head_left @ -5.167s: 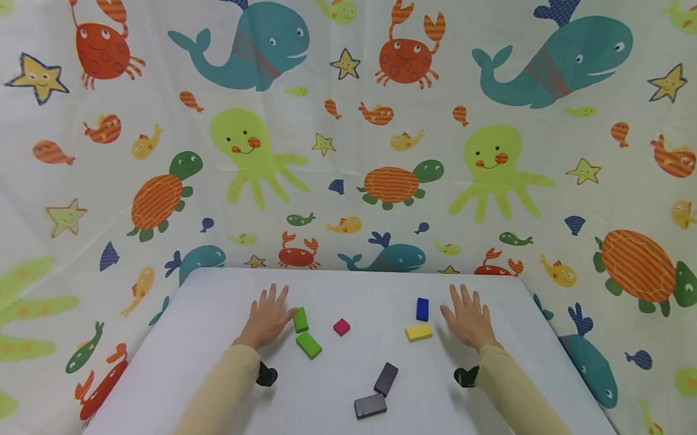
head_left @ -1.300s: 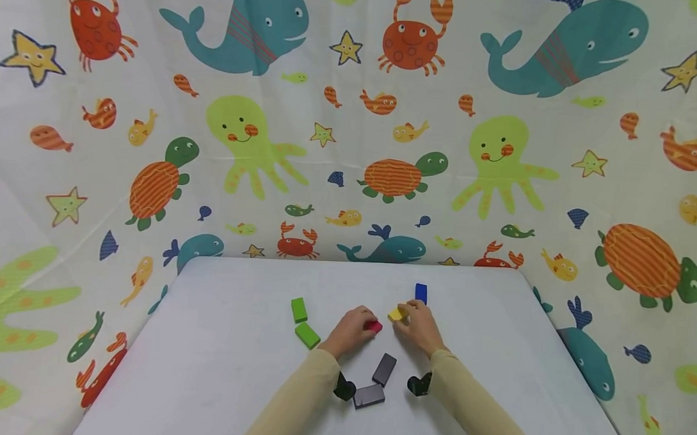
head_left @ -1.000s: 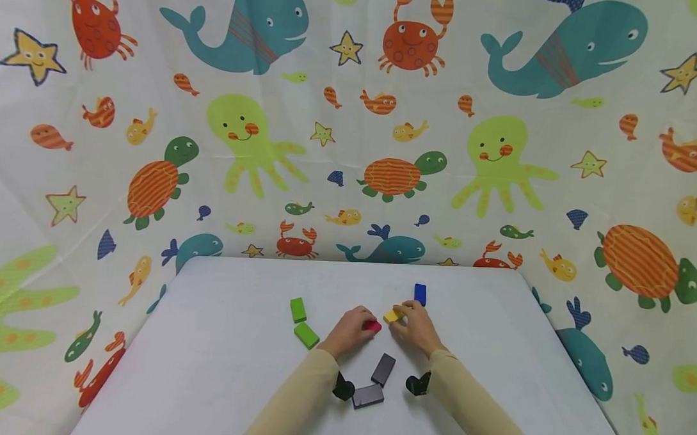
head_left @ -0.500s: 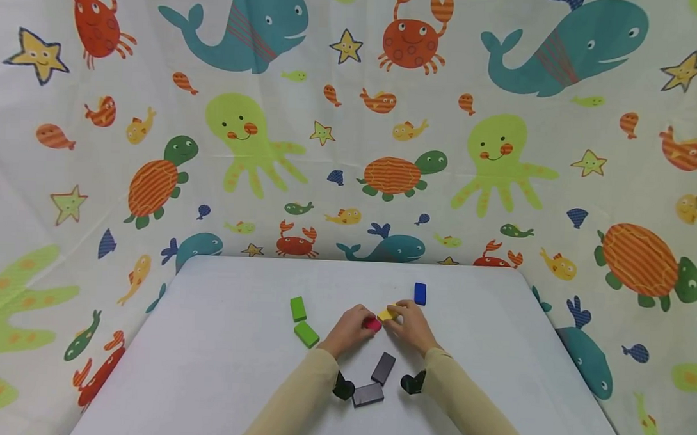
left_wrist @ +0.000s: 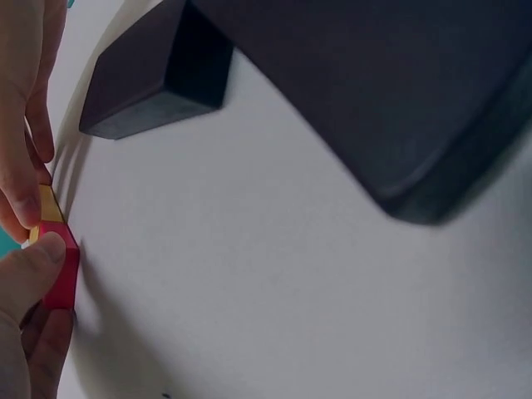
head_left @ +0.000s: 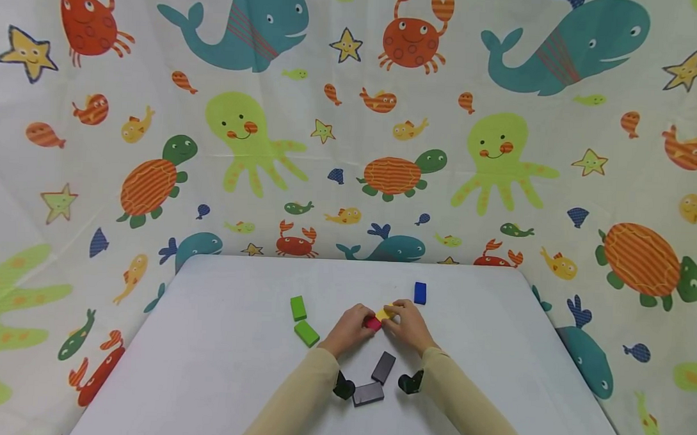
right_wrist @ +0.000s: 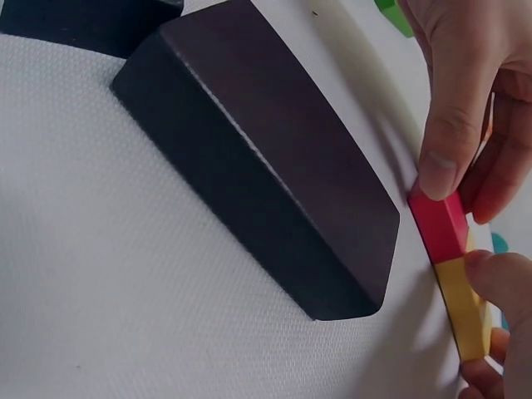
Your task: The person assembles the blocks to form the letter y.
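My left hand (head_left: pixel 347 331) pinches a small pinkish-red block (head_left: pixel 373 324) between thumb and fingers, near the middle of the white table. From the other side, my right hand (head_left: pixel 411 325) grips a yellow block (head_left: pixel 384 314) by its sides. In the right wrist view the red block (right_wrist: pixel 440 229) and the yellow block (right_wrist: pixel 462 309) meet face to face in one line. The left wrist view also shows the red block (left_wrist: pixel 65 278) under the left thumb, up against the yellow. Fingers hide parts of both blocks.
Two dark grey blocks, one slanted (head_left: pixel 383 368) and one lying crosswise (head_left: pixel 368 395), sit just in front between the forearms. Two green blocks (head_left: pixel 298 308) (head_left: pixel 306 334) lie to the left. A blue block (head_left: pixel 420 293) lies behind the right hand. A sea-animal cloth (head_left: pixel 351 147) hangs behind the table.
At first both hands lay flat, apart at the sides. Since then the left hand took the red block and brought it right; the right hand slid the yellow block leftward against it.
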`<action>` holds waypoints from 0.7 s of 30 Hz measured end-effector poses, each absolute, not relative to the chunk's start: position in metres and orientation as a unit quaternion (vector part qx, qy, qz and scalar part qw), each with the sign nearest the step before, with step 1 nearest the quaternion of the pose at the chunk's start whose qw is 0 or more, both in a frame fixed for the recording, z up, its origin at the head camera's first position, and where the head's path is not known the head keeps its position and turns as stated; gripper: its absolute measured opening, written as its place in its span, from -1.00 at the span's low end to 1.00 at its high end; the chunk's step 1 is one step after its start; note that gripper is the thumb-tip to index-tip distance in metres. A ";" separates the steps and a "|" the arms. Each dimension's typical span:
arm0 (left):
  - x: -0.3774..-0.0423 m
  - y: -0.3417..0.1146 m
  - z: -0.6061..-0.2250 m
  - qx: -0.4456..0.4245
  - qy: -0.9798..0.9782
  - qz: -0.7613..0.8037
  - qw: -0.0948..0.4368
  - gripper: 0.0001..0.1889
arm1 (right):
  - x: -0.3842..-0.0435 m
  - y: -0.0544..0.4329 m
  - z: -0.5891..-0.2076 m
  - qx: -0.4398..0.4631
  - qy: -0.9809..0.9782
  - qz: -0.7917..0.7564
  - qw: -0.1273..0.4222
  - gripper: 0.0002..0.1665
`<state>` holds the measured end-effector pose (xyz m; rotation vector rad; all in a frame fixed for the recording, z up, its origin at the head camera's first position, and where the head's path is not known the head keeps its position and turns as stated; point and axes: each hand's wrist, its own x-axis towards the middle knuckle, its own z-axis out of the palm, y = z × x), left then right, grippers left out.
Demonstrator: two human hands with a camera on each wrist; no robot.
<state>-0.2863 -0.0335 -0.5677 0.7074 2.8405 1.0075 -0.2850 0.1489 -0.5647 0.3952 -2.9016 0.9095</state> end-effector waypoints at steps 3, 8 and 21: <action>-0.287 -0.034 -0.568 0.233 0.917 0.323 0.019 -0.65 | -0.286 0.149 -0.566 0.127 -0.945 0.298 0.034 -0.62; -0.286 -0.035 -0.567 0.239 0.915 0.323 0.016 -0.67 | -0.287 0.150 -0.564 0.121 -0.946 0.300 0.025 -0.61; -0.284 -0.034 -0.562 0.228 0.919 0.321 0.029 -0.66 | -0.285 0.147 -0.566 0.106 -0.950 0.293 0.019 -0.55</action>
